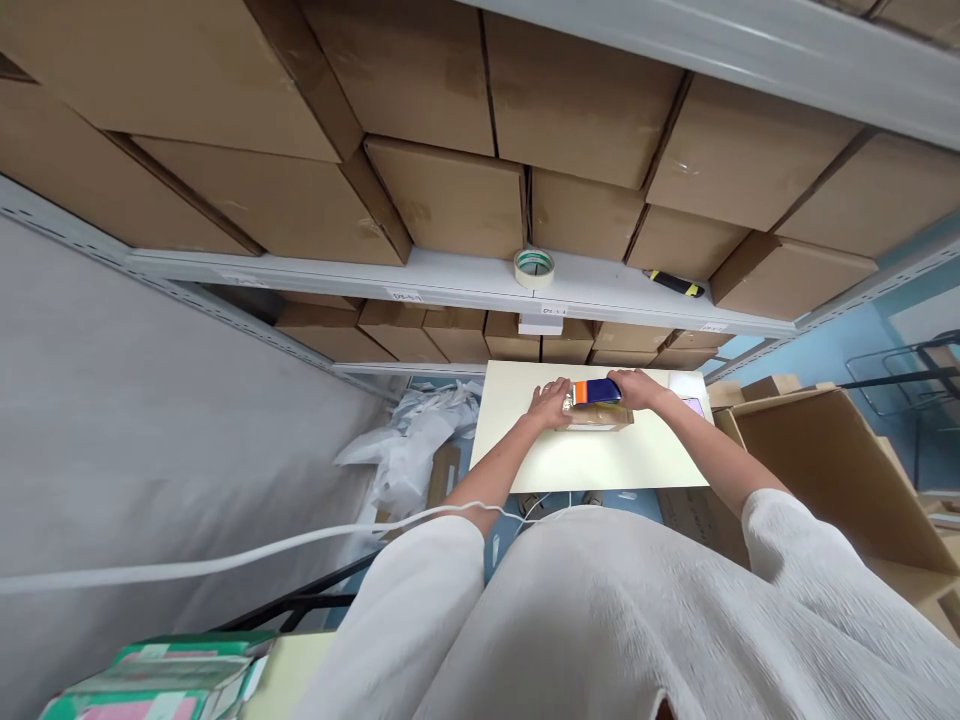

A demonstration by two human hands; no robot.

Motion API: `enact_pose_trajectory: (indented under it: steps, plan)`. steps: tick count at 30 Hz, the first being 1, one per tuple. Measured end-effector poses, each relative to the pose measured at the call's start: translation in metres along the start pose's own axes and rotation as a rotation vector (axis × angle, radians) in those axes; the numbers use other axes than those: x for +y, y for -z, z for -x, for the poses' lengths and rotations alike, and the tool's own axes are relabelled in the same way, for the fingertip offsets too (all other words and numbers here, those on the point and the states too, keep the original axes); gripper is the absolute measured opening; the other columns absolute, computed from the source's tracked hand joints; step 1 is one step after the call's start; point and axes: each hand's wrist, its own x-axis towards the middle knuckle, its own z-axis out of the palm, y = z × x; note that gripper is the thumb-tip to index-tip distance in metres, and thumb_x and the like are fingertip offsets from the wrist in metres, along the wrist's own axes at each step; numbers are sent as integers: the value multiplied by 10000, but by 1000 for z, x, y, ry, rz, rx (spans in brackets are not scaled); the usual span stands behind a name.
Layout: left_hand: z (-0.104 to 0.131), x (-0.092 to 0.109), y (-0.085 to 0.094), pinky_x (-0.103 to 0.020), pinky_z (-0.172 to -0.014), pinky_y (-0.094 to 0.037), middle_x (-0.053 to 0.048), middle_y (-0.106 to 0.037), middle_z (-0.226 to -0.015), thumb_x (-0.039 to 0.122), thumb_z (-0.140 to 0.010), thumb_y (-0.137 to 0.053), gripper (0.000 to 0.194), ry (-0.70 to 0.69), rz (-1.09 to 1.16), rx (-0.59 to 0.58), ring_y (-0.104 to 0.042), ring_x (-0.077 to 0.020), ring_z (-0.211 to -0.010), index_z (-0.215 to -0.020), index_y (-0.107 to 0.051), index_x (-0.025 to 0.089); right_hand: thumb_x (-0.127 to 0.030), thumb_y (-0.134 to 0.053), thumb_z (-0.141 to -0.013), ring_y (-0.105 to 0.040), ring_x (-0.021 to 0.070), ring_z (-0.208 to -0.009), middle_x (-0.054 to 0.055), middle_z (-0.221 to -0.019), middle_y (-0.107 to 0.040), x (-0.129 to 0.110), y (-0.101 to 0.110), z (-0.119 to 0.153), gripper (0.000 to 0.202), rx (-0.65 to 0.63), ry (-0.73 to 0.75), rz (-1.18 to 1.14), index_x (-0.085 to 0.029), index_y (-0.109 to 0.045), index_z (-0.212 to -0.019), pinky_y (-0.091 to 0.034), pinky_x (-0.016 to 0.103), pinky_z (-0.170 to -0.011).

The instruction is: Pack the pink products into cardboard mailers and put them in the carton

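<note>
On a pale yellow board rests a small cardboard box (600,417). Above its top is a dark blue and orange tape dispenser (596,391). My right hand (634,389) is wrapped round the dispenser's dark blue end. My left hand (551,403) lies at the box's left end, beside the orange part, with its fingers slightly spread against the box. The underside of the dispenser and part of the box top are hidden.
A metal shelf (450,287) with cardboard boxes, a tape roll (534,268) and a cutter (676,284) stands ahead. White plastic wrap (409,440) lies left, an open carton (840,470) right. The board (600,468) has a white cable below it.
</note>
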Motion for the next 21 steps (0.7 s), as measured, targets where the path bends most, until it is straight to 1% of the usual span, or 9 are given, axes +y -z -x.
enact_pose_trajectory:
  steps: [5, 8, 10, 13, 17, 21]
  plan:
    - [0, 8, 2, -640, -1353, -98, -133, -123, -1857, 507, -839, -800, 1173, 36, -73, -30, -180, -425, -1689, -1763, -108, 301, -202, -689, -912, -702, 297, -1069, 143, -1228, -754, 3, 2, 7, 345, -28, 18, 11, -195, -604, -1246, -424, 344, -893]
    - [-2, 10, 2, -634, -1361, -78, -135, -96, -1859, 520, -848, -787, 1184, 72, -95, -57, -152, -413, -1699, -1770, -80, 294, -233, -696, -927, -703, 299, -1057, 146, -1212, -753, 17, 2, 15, 297, -30, 7, 15, -201, -606, -1208, -408, 350, -912]
    - [-3, 10, 2, -633, -1363, -75, -139, -77, -1860, 526, -849, -784, 1200, 87, -101, -71, -140, -413, -1702, -1773, -57, 288, -231, -693, -932, -701, 301, -1061, 146, -1198, -754, 37, -1, 26, 262, -19, -16, 15, -206, -606, -1179, -393, 350, -920]
    - [-3, 9, 4, -640, -1360, -84, -133, -63, -1862, 532, -858, -769, 1200, 83, -101, -80, -132, -421, -1702, -1774, -32, 294, -162, -680, -895, -690, 309, -1102, 145, -1220, -747, 75, -13, 46, 274, 2, -52, 24, -209, -605, -1155, -379, 348, -919]
    - [-2, 11, 6, -638, -1359, -111, -114, -45, -1866, 543, -859, -758, 1198, 90, -111, -88, -133, -424, -1702, -1773, -19, 314, -103, -670, -844, -681, 310, -1090, 139, -1165, -746, 121, -38, 73, 344, -17, -72, 49, -200, -594, -1166, -370, 363, -939]
    - [-3, 15, 8, -645, -1359, -119, -113, -46, -1866, 539, -861, -757, 1196, 115, -136, -100, -149, -425, -1698, -1773, -15, 316, -98, -659, -840, -672, 306, -1079, 138, -1168, -736, 151, -62, 93, 348, -39, -79, 37, -201, -579, -1163, -363, 376, -962]
